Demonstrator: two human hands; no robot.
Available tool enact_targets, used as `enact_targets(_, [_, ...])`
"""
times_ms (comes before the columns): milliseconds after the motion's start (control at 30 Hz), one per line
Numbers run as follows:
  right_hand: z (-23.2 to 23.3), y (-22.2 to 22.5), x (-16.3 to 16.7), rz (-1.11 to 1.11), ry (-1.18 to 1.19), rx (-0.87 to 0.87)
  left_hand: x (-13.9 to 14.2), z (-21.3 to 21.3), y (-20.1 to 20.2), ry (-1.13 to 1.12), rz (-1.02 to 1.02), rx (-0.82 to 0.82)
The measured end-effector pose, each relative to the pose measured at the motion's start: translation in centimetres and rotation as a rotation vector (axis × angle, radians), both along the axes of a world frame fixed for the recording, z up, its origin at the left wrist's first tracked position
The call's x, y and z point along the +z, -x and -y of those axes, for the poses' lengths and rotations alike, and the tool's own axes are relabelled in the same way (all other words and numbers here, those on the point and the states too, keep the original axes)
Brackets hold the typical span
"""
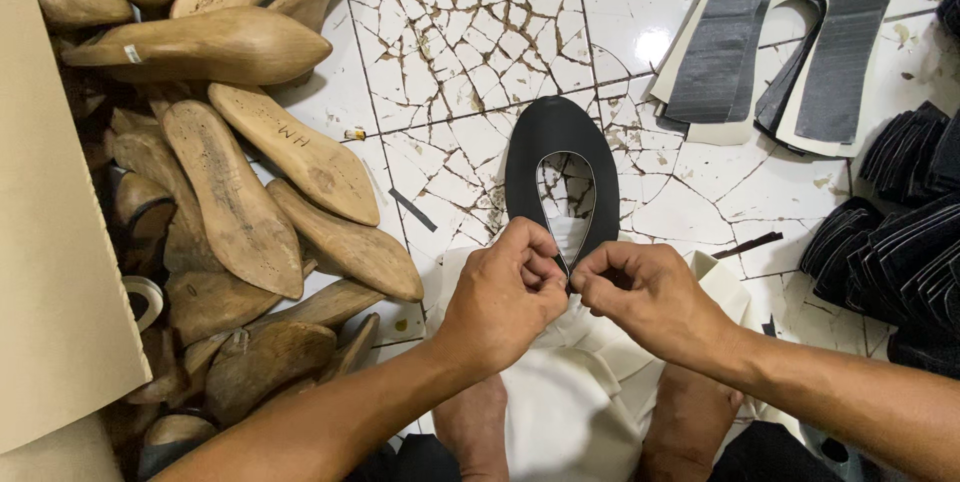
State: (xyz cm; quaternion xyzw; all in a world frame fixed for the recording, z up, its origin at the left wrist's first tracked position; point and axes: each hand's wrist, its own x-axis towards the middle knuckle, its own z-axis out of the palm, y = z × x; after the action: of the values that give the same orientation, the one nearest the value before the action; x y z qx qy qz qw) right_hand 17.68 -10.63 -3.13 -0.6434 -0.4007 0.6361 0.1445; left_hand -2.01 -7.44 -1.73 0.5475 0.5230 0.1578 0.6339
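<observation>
Head view: left hand [505, 292] and right hand [640, 292] each pinch one heel end of black shoe upper [558, 142], bringing ends together, toe pointing away over cracked tile floor [450, 32]; wooden lasts [240, 192] piled left; cream pieces [570, 392] below wrists

black shoe upper [560, 137]: matt, smooth | shoe lasts [235, 197]: bare worn wood | floor tiles [450, 32]: glossy, cracked
</observation>
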Motion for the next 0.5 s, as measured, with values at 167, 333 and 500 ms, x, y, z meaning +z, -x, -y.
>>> enact_targets(167, [-0.2, 0.1, 0.0, 0.008, 0.054, -0.029, -0.4, 0.5, -0.4, 0.045, -0.007, 0.035])
enact_targets(333, [-0.3, 0.2, 0.6, 0.044, 0.076, 0.008, -0.5, 0.6, -0.7, 0.006, -0.063, 0.007])
enact_targets(500, [-0.5, 0.4, 1.0, 0.113, 0.054, 0.048, -0.6, 0.5, -0.7, -0.019, -0.078, -0.020])
